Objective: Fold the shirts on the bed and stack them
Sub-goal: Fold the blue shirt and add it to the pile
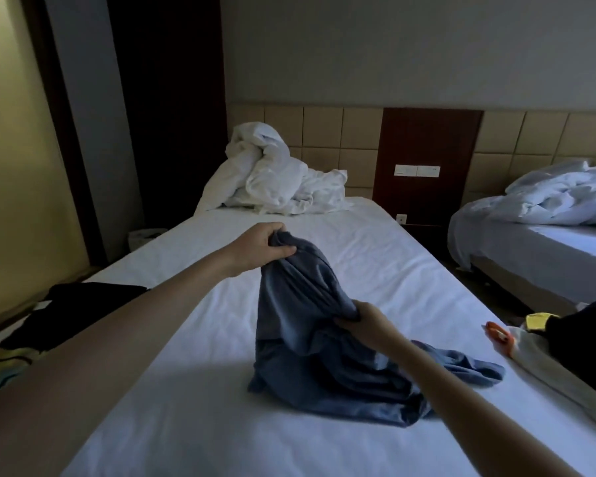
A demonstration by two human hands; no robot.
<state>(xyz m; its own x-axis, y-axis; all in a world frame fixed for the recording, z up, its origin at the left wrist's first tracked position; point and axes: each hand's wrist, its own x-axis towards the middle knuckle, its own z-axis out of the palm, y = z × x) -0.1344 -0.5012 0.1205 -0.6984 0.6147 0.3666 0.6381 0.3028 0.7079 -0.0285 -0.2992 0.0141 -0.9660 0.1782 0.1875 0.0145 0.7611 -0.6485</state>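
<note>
Head: both hands grip blue shirt [310, 339].

- Two arms in shot here, both uncovered.
- The left forearm [117, 339]: bare right out to the picture's edge, smooth, in shade near the camera.
- The left hand [258, 247]: bare, thumb and knuckles showing.
- The right forearm [461, 401]: bare as well, slim, dimly lit.
- The right hand [369, 320]: bare, its back towards us.

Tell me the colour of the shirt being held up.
Blue shirt, plain, seen in the head view.
</note>
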